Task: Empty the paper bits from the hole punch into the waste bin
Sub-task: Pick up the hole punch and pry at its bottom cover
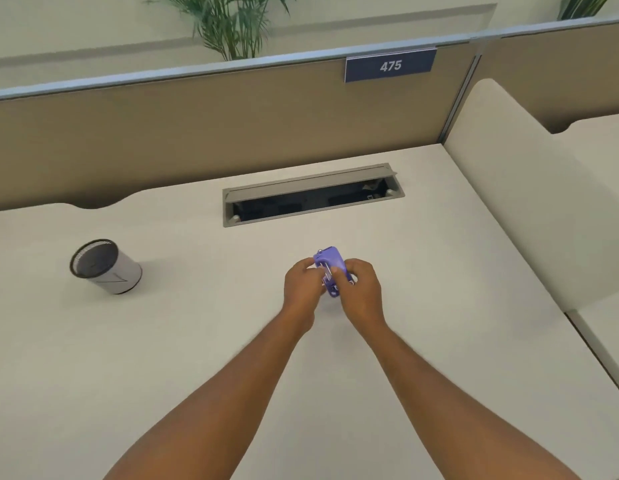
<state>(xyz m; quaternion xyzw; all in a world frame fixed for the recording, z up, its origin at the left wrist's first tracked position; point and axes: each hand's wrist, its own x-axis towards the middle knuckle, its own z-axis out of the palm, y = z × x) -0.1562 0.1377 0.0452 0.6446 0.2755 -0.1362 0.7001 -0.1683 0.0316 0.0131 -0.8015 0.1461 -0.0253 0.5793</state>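
Observation:
A small purple hole punch is held above the middle of the pale desk, tilted on its side with its metal underside showing. My left hand grips its left side and my right hand grips its right side; my fingers hide much of its lower part. The waste bin, a small grey cylinder with a black mesh rim, stands upright on the desk far to the left, well apart from both hands. No paper bits are visible.
An open grey cable tray slot is sunk into the desk just beyond the hands. A tan partition with a blue "475" sign runs along the back. A low divider borders the right side.

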